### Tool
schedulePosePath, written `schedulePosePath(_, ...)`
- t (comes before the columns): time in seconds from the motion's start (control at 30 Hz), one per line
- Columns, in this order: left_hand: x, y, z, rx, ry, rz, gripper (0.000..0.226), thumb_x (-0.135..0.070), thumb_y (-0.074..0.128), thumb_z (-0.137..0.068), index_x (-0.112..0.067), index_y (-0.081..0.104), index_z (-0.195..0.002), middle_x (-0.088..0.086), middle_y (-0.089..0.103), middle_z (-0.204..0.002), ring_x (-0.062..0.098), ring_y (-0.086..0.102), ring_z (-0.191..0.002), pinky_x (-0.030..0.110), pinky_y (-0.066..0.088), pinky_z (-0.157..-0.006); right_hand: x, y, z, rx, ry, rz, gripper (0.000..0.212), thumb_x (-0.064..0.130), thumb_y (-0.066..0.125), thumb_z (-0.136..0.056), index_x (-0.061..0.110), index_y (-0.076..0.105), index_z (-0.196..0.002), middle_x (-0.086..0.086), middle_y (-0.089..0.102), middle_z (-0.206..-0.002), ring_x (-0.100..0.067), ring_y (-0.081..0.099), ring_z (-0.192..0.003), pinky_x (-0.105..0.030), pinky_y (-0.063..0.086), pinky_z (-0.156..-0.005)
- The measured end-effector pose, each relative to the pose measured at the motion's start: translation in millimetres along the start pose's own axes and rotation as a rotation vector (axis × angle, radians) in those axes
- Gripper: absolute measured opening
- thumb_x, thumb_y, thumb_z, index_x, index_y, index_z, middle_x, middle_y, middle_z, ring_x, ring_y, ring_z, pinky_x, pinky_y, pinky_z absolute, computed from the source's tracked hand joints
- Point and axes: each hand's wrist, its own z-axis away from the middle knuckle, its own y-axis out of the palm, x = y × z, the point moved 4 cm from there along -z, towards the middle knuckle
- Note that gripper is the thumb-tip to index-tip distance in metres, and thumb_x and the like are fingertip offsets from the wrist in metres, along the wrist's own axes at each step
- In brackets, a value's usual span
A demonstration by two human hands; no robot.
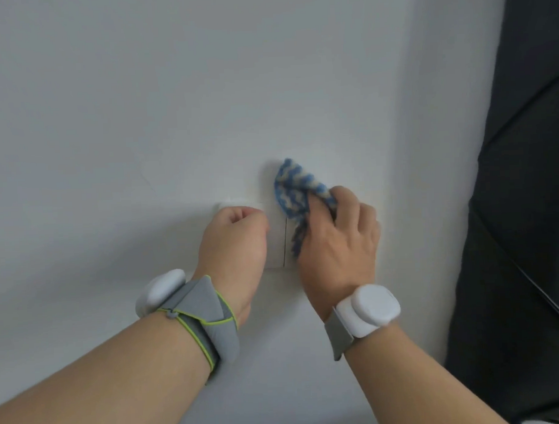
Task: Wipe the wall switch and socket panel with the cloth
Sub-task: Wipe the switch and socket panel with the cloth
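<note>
A plain white wall (139,105) fills most of the view, smooth and evenly lit with soft, cool light and a faint hairline crack left of centre. Toward the right the wall turns at a vertical corner (409,142). Beyond it, a dark grey fabric surface (527,201) with thin diagonal seams runs down the right edge

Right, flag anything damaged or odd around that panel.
Nothing stands out. The white panel sits flat and square on the wall; the right hand presses the striped cloth against it, left hand alongside.
</note>
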Motion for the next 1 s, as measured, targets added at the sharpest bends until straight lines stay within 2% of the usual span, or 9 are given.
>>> schedulePosePath(0.27, 7, -3, 7, 0.036, -0.020, 0.008, 0.022, -0.023, 0.051, -0.059, -0.017, 0.064, -0.076, -0.003, 0.048, -0.058, 0.023, 0.041, -0.060, 0.033, 0.032, -0.056, -8, 9, 103, 0.141, -0.247, -0.052, 0.027, 0.002, 0.052, -0.074, 0.010, 0.071, -0.092, -0.003, 0.045, -0.122, -0.030, 0.044, -0.084, -0.041, 0.045, -0.068)
schedulePosePath(0.33, 9, -5, 8, 0.018, -0.003, 0.012, 0.016, -0.022, 0.053, -0.063, -0.018, 0.063, -0.074, -0.003, 0.048, -0.059, 0.023, 0.041, -0.060, 0.032, 0.031, -0.056, -6, 3, 98, 0.093, -0.223, -0.095, 0.032, -0.001, 0.045, -0.078, 0.009, 0.066, -0.099, -0.006, 0.044, -0.122, -0.030, 0.044, -0.084, -0.042, 0.047, -0.071)
schedulePosePath(0.4, 10, -6, 7, -0.017, 0.017, 0.034, 0.009, -0.020, 0.053, -0.068, -0.018, 0.061, -0.072, -0.002, 0.050, -0.058, 0.022, 0.040, -0.055, 0.031, 0.030, -0.051, 10, -1, 77, 0.031, -0.225, -0.113, 0.034, 0.000, 0.039, -0.084, 0.009, 0.058, -0.110, -0.009, 0.044, -0.121, -0.031, 0.043, -0.085, -0.041, 0.046, -0.075)
schedulePosePath(0.53, 8, -9, 1, -0.114, 0.039, 0.092, 0.009, -0.022, 0.050, -0.068, -0.020, 0.057, -0.073, -0.001, 0.049, -0.058, 0.023, 0.041, -0.054, 0.029, 0.030, -0.047, 45, 15, 35, 0.107, -0.242, -0.019, 0.020, 0.010, 0.049, -0.076, 0.012, 0.062, -0.091, -0.009, 0.040, -0.116, -0.027, 0.036, -0.077, -0.039, 0.032, -0.065)
schedulePosePath(0.6, 8, -7, 0, -0.096, 0.034, 0.104, 0.006, -0.016, 0.052, -0.074, -0.019, 0.057, -0.075, -0.007, 0.047, -0.052, 0.022, 0.039, -0.052, 0.029, 0.028, -0.047, 39, 20, 28, 0.086, -0.226, 0.058, 0.021, 0.011, 0.051, -0.078, 0.012, 0.064, -0.094, -0.009, 0.039, -0.117, -0.027, 0.034, -0.075, -0.039, 0.027, -0.065)
schedulePosePath(0.7, 10, -6, 4, -0.027, 0.026, 0.071, 0.005, -0.017, 0.054, -0.071, -0.020, 0.058, -0.072, -0.005, 0.044, -0.050, 0.022, 0.038, -0.054, 0.034, 0.028, -0.051, 4, 14, 24, 0.007, -0.125, 0.150, 0.042, 0.012, 0.062, -0.077, 0.009, 0.062, -0.119, -0.014, 0.038, -0.118, -0.031, 0.036, -0.078, -0.042, 0.028, -0.067)
schedulePosePath(0.83, 16, -9, 11, 0.022, -0.044, 0.047, 0.006, -0.016, 0.054, -0.074, -0.018, 0.059, -0.074, -0.003, 0.043, -0.057, 0.023, 0.038, -0.059, 0.035, 0.029, -0.054, -56, 3, 27, -0.014, 0.240, 0.235, 0.058, 0.013, 0.064, -0.081, 0.006, 0.050, -0.136, -0.019, 0.037, -0.122, -0.034, 0.038, -0.090, -0.044, 0.030, -0.077)
schedulePosePath(0.93, 18, -11, 13, 0.050, -0.086, 0.051, 0.005, -0.015, 0.055, -0.076, -0.018, 0.058, -0.075, -0.002, 0.042, -0.057, 0.023, 0.038, -0.058, 0.034, 0.030, -0.055, -69, -7, 35, -0.029, 0.421, 0.021, 0.054, 0.015, 0.051, -0.087, 0.007, 0.045, -0.140, -0.025, 0.041, -0.128, -0.043, 0.044, -0.110, -0.051, 0.045, -0.092)
schedulePosePath(1.0, 16, -14, 11, 0.049, -0.078, 0.046, 0.005, -0.020, 0.055, -0.071, -0.019, 0.058, -0.074, -0.001, 0.042, -0.060, 0.023, 0.038, -0.061, 0.034, 0.030, -0.056, -50, -14, 36, -0.085, 0.404, -0.107, 0.046, 0.020, 0.045, -0.092, 0.007, 0.050, -0.137, -0.019, 0.038, -0.132, -0.041, 0.046, -0.117, -0.046, 0.047, -0.094)
